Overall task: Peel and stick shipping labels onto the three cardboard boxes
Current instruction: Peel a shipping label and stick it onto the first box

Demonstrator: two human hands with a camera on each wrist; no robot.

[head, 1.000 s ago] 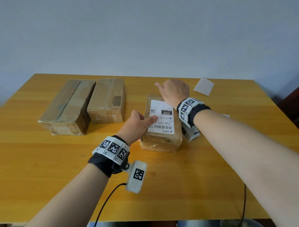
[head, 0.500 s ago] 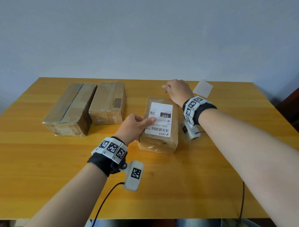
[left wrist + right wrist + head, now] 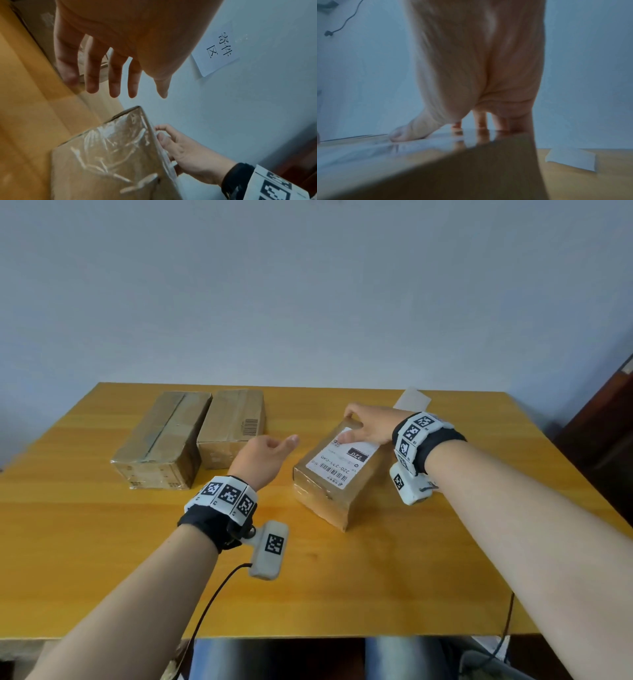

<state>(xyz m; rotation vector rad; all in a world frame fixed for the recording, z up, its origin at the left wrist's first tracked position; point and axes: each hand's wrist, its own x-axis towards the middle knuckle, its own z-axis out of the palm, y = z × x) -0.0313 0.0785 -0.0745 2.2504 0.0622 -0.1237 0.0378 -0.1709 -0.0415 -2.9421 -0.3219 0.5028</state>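
A yellow wooden tabletop carries three cardboard boxes. Two plain boxes lie side by side at its far left, the labelled box sits skewed right of them, and a white paper sheet lies near the far edge.

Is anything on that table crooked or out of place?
The labelled box sits at an angle to the table edge, while the two plain boxes lie side by side. A loose white sheet lies at the far edge. Nothing looks damaged.
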